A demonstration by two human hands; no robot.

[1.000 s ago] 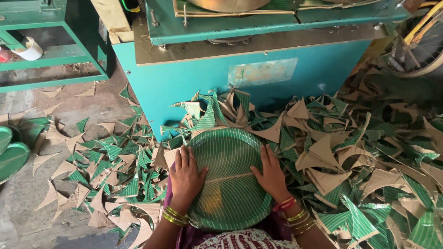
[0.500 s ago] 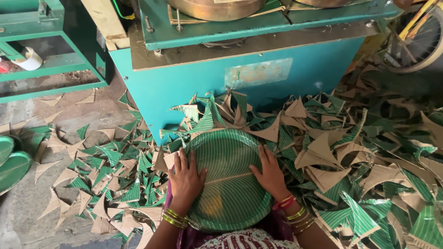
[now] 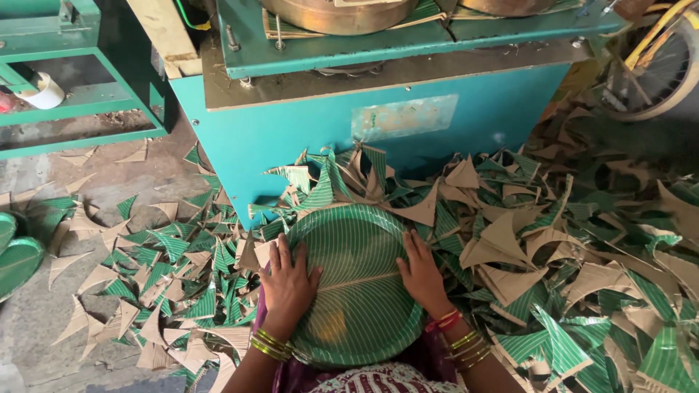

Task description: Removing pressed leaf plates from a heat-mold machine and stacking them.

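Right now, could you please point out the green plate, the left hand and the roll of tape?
green plate (image 3: 360,255), head view, on its ribbed centre.
left hand (image 3: 289,286), head view, back of the hand.
roll of tape (image 3: 45,91), head view, on its white outer side.

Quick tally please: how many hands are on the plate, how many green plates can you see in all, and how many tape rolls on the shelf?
Hands on the plate: 2, left hand and right hand
Green leaf-pattern plates: 3, the held plate and two at the left edge
White tape roll: 1
Total: 6
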